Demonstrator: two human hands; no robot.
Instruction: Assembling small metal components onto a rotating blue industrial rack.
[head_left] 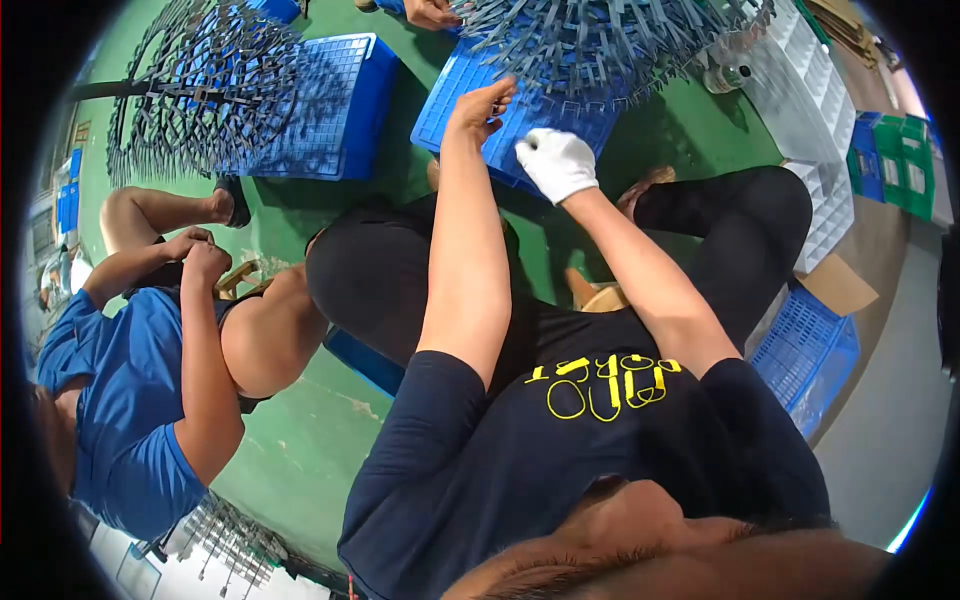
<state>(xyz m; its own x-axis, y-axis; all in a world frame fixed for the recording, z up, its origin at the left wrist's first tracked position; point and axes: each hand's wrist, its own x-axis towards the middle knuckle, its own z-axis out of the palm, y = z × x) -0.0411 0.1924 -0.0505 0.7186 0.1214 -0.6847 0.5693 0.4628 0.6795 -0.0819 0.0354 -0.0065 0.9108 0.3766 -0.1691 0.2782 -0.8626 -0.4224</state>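
My left hand (484,108) and gloved right hand (560,166) curl near the grey pronged rack (592,48), apparently for reach; grasp I cannot tell.

- Green floor (300,430) — 2 blue crates stand on it, L & ctr.
- L crate (340,60): dark metal rack (215,85) over its top, contact unclear.
- Ctr crate (440,110): grey strip cluster (580,40) over far part, can't tell if touching.
- R side: white moulded trays (800,90), blue mesh basket (812,335) w/ cardboard pc. (838,284) at its edge.
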